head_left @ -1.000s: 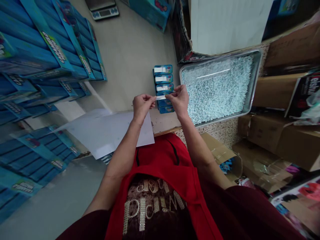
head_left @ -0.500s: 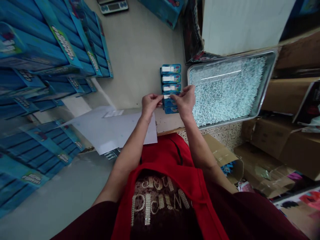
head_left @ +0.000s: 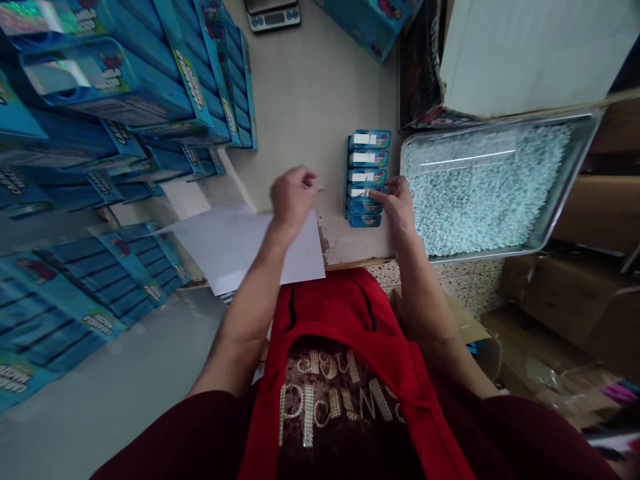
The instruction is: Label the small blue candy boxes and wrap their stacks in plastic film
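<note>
A row of several small blue tins [head_left: 367,208] stands upright in a blue display box on the table. White stickers [head_left: 367,158] lie across the upper tins; the lowest two have none. My right hand [head_left: 397,202] rests at the row's right side, a fingertip on the fourth tin's white sticker. To the left of the row, my left hand [head_left: 294,195] is raised over the table, slightly blurred, its fingers curled together; what they hold, if anything, is too small to make out. White sheets [head_left: 250,243] lie below it at the table's edge.
A metal tray [head_left: 543,245] of pale blue pellets sits right of the tins, with a large carton [head_left: 530,60] behind it. Stacked blue boxes [head_left: 145,87] fill the left. A small scale [head_left: 274,19] stands at the back. Open cartons are at the lower right.
My left hand has drawn away from the tins to the left and its fingers have curled. My right hand remains at the fourth tin. The whole view has shifted, moving the tins rightward in the picture.
</note>
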`<state>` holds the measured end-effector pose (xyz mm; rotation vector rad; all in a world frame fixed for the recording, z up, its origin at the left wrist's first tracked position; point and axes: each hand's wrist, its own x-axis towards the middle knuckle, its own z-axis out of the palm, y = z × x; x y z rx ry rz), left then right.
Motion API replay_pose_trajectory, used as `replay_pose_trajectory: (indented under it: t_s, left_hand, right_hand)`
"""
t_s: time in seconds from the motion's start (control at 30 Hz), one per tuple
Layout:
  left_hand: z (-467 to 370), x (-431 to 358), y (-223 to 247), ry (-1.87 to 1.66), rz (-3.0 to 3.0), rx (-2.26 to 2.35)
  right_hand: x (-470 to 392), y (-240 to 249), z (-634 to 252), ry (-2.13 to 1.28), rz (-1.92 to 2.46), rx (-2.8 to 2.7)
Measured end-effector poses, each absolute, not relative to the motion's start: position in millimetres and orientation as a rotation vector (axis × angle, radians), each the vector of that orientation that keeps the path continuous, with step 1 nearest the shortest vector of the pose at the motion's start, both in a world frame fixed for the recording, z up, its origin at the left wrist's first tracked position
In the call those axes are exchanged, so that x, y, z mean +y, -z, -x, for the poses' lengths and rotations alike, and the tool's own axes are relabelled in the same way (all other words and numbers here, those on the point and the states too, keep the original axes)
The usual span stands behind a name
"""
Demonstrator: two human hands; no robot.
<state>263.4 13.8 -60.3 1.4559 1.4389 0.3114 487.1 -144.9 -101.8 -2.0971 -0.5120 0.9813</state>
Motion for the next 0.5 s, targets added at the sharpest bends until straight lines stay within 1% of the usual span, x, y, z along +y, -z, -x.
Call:
replay_pose_trajectory:
  t_s: [0.1, 0.17, 0.23, 0.3, 0.37, 0.5]
  left_hand:
    - [-200.0, 55.6, 47.3, -0.215, -1.662, 1.556]
    - [-159.4, 71.3, 53.0, 0.022, -1.818, 1.602]
    - [-131.2, 69.3, 63.6, 0.336, -1.955, 1.496]
    - [-118.4, 50.7, 70.5, 0.543, -2.053, 1.37]
    - [-117.1, 23.6, 70.5, 0.59, -2.135, 1.313]
    - [-121.5, -17.1, 66.9, 0.636, -2.255, 1.182]
  right_hand:
    - [-151.7, 79.6, -486.3, -0.78, 2.268, -0.702]
    - [-152.4, 55.7, -474.4, -0.602, 2.314, -0.812]
    - [-148.1, 31.5, -452.2, -0.539, 2.274, -0.885]
    - [-139.3, 15.4, -422.4, -0.605, 2.178, -0.967]
    - [-128.5, 12.6, -389.3, -0.721, 2.086, -1.087]
    - [-114.6, 43.7, -325.9, -1.096, 1.99, -1.328]
